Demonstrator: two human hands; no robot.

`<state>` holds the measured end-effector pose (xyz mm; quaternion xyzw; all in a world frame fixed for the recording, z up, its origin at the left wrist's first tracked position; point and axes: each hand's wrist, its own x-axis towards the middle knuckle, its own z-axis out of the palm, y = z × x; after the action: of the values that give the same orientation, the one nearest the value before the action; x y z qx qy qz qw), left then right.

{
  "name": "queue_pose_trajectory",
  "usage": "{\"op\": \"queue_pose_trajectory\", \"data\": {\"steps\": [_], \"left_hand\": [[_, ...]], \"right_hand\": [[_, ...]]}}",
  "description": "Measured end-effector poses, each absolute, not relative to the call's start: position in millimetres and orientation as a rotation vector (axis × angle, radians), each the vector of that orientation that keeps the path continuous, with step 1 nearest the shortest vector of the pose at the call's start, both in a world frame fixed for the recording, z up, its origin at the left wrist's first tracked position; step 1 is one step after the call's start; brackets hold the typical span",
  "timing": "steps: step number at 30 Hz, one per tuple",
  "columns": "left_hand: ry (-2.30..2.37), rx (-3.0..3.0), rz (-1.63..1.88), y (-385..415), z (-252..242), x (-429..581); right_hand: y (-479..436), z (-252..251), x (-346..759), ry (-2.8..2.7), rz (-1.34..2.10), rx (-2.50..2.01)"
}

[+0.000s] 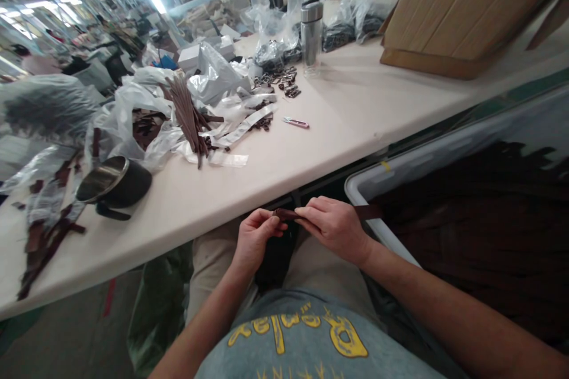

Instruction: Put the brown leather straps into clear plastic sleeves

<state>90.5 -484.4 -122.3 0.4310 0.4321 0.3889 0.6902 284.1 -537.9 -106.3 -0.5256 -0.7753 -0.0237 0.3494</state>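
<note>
Below the table's front edge, over my lap, my left hand [256, 240] and my right hand [334, 228] both pinch a narrow brown strap [283, 214]. Its end is folded or bunched between my fingers, and the exact fold is hidden. From my right hand, the strap runs toward a white-rimmed bin [355, 189] full of similar brown straps [462, 237]. On the white table [320, 142], a bundle of brown straps [186, 113] lies on clear plastic bags, well out of reach of my fingers.
A small pink cutter [296, 123] and several metal buckles [288, 84] lie on the table. Farther off stand a steel bottle [312, 35], a dark metal bowl [114, 182] and a cardboard box [466, 18]. The bin crowds my right arm. People work at distant tables.
</note>
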Motion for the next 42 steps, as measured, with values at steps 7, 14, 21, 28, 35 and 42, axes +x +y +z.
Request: {"op": "queue_pose_trajectory", "data": {"steps": [7,14,21,28,35,42], "left_hand": [[0.934,0.974,0.857,-484,-125,87],[0.968,1.012,0.914,-482,-129,85],[0.946,1.03,0.895,-483,-130,86],[0.949,1.136,0.934,-478,-132,81],[0.949,1.166,0.752,-473,-126,78],[0.922,1.118,0.791,-486,-132,89]], "right_hand": [[-538,-108,282,-2.034,-0.012,-1.347],[-537,-111,283,-2.051,-0.005,-1.349],[-537,-112,284,-2.048,0.011,-1.352],[-537,-112,285,-2.048,0.036,-1.349],[-534,-112,288,-2.058,0.167,-1.278],[-537,-118,274,-1.962,0.229,-1.266]]}}
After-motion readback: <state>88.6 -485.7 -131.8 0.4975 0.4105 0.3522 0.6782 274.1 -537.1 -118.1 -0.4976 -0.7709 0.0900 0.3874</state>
